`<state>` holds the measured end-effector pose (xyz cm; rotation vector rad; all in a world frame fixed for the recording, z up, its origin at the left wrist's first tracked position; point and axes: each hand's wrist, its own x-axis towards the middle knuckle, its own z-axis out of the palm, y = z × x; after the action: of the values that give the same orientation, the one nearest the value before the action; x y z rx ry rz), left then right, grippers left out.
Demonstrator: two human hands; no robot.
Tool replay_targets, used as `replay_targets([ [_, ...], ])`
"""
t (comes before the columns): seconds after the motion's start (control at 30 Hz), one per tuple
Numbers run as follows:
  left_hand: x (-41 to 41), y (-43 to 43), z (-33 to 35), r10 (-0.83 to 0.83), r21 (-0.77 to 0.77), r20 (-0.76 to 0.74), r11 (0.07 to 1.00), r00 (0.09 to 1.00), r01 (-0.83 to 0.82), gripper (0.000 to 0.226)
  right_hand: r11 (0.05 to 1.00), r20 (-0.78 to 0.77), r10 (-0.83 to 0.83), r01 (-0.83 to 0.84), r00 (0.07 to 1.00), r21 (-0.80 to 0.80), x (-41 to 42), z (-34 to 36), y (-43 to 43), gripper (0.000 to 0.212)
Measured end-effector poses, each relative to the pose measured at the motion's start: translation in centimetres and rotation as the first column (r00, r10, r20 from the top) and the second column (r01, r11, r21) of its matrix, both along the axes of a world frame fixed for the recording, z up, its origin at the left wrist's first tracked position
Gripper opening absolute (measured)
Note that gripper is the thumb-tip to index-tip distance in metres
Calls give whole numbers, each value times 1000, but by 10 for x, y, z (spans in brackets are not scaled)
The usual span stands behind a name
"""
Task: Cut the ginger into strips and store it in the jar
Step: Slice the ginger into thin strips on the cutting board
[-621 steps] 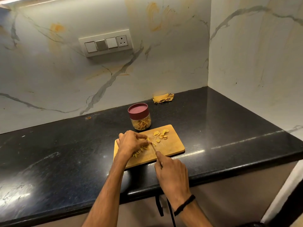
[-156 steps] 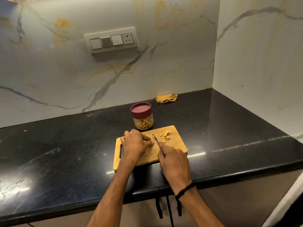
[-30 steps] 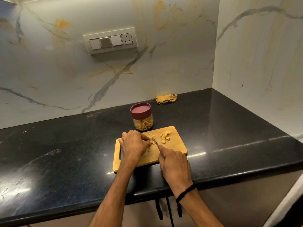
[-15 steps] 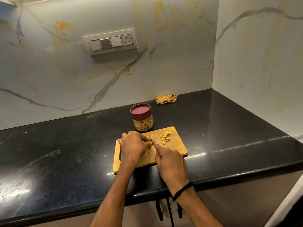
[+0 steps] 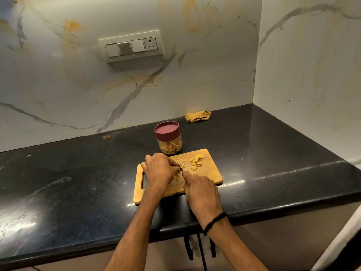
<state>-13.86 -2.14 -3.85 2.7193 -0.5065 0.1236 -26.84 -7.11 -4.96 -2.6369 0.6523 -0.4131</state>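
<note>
Wooden board [image 5: 212,174] carries left grip [image 5: 159,169] curled knuckles-up pinning ginger [image 5: 176,177], right grip [image 5: 201,192] clasping knife [image 5: 180,167]

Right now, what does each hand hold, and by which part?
The right hand grips the knife by its hidden handle; left hand pins ginger on the board with curled fingers.

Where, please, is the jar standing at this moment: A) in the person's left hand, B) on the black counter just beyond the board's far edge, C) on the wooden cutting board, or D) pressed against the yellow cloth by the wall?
B: the jar, lid on, stands on the counter just past the far edge of the cutting board.
</note>
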Motion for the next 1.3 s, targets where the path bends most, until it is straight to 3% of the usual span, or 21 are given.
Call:
replay_targets([
  [0.33, -2, 3, 2, -5, -2, -24, 1000, 1000, 5, 22, 998, -96, 12, -19, 995, -65, -27, 7, 7, 33],
  [0.63, 1, 9, 10, -11, -4, -1, 1000, 1000, 11, 22, 991, 55, -77, 70, 996, 110, -47, 18, -5, 40],
  [1.0, 18, 13, -7, -46, -201, -33, 979, 998, 38, 21, 989, 109, -82, 67, 991, 132, -50, -2, 12, 47],
  [1.2, 24, 13, -8, -37, -216, 2, 976, 999, 37, 20, 988, 103, -40, 24, 994, 151, -43, -1, 19, 44],
  [1.3, 28, 10, -7, -57, -222, -5, 973, 998, 54, 20, 985, 109, -135, 121, 985, 124, -31, -3, 6, 42],
])
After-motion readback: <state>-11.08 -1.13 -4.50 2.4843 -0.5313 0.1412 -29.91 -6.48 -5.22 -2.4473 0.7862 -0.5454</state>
